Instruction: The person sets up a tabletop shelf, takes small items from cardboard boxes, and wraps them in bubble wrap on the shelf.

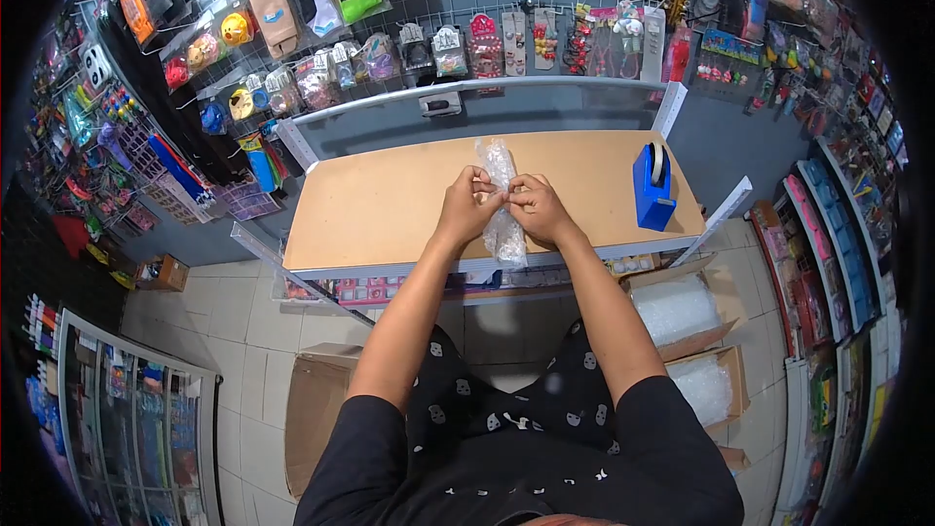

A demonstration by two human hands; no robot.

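A narrow bundle in clear bubble wrap (505,235) lies lengthwise near the middle of the light wooden table (370,197). My left hand (467,203) pinches the wrap from the left side, its fingers bent. From the right, my right hand (539,206) grips the wrap with fingers pressed together. Both sets of fingertips nearly meet over the middle of the bundle. Whatever is inside the wrap cannot be made out. A blue tape dispenser (653,197) with a roll of tape stands at the table's right end.
Open cardboard boxes holding bubble wrap (677,310) sit on the floor at the right. Another open box (317,407) is at the lower left. A metal rail (487,85) runs behind the table, with packaged goods hanging beyond. Shelves flank both sides.
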